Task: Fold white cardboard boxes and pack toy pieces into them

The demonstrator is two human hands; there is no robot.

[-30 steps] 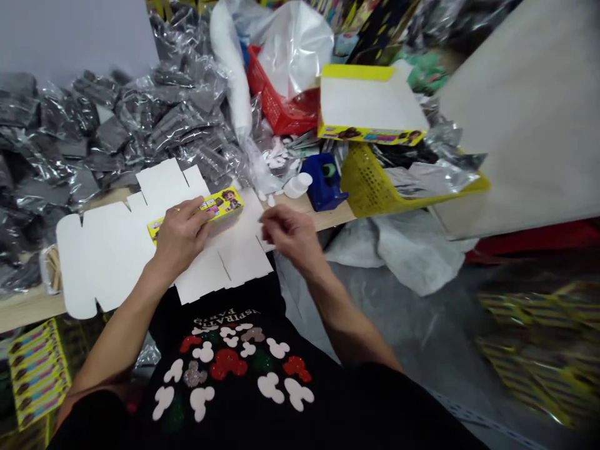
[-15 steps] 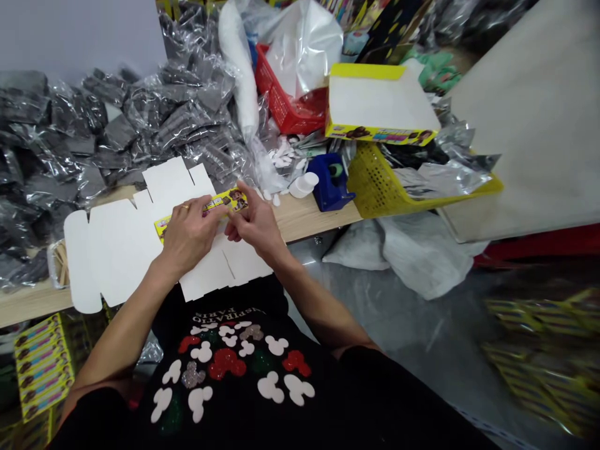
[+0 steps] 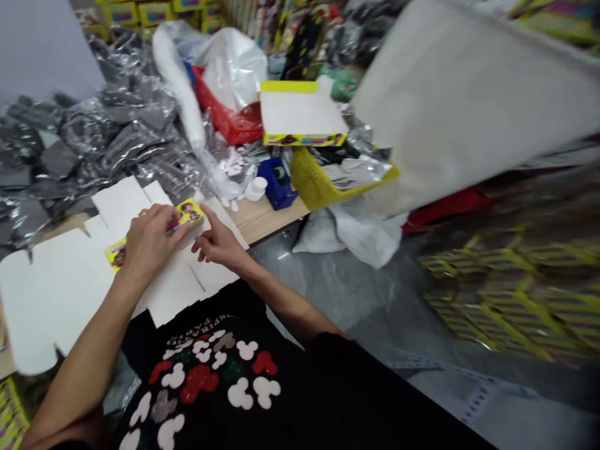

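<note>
A small yellow printed box [image 3: 190, 211] lies slantwise over a flat white cardboard blank [image 3: 65, 281] on the bench. My left hand [image 3: 152, 240] is wrapped over the middle of the box, fingers on its far side and thumb on the near side. At the box's right end is my right hand [image 3: 218, 240], its index finger stretched along that end and the other fingers bent and apart from the index. Whether this hand presses on the end is hard to see. The blank, with cut flaps and slots, spreads white side up under both hands.
Grey items in clear plastic [image 3: 117, 125] are heaped behind the blank. To the right stand a white bottle [image 3: 255, 189], a blue tape dispenser [image 3: 277, 182], a red basket [image 3: 225, 119] and a yellow basket [image 3: 312, 184] with a shallow box [image 3: 304, 112] above it. Yellow cartons [image 3: 506, 300] are stacked at right.
The view has swung to the right, so the bench appears farther left. My right hand's index finger has straightened at the box's end; my left hand stays on the box.
</note>
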